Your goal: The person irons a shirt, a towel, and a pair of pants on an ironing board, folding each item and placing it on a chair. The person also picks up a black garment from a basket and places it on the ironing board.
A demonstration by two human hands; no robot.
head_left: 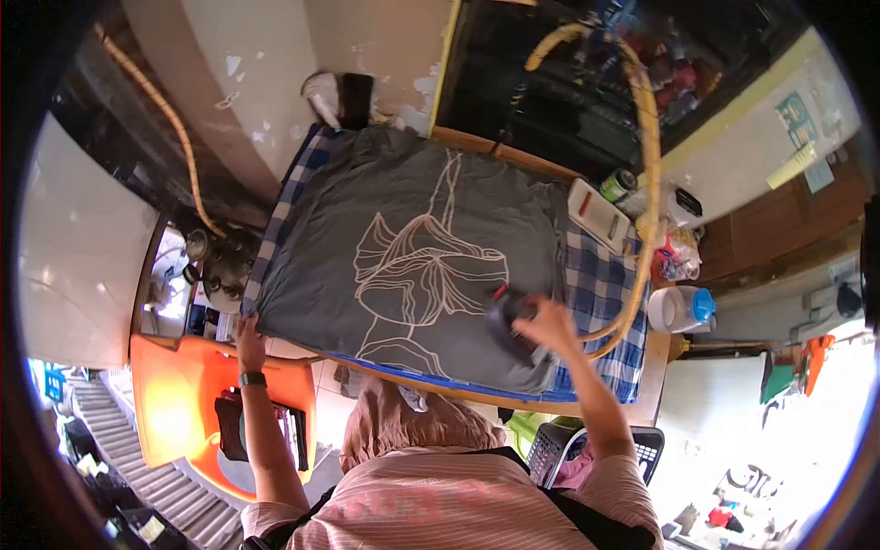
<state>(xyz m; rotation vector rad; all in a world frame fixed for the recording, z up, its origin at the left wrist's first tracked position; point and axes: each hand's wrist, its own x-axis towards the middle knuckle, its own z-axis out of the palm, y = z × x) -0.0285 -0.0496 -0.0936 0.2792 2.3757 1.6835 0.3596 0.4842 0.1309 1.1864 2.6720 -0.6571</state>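
A dark grey T-shirt with a pale line drawing of a flower lies flat on a table covered by a blue-and-white checked cloth. My right hand grips a dark iron that rests on the shirt's lower right part. My left hand, with a watch on the wrist, pinches the shirt's near left corner at the table edge. A thick yellow-wrapped cord arcs from the iron up over the table's right side.
A white tray, a can, a bag and a white jug with a blue lid crowd the table's right end. An orange chair stands at lower left, a black basket below the table.
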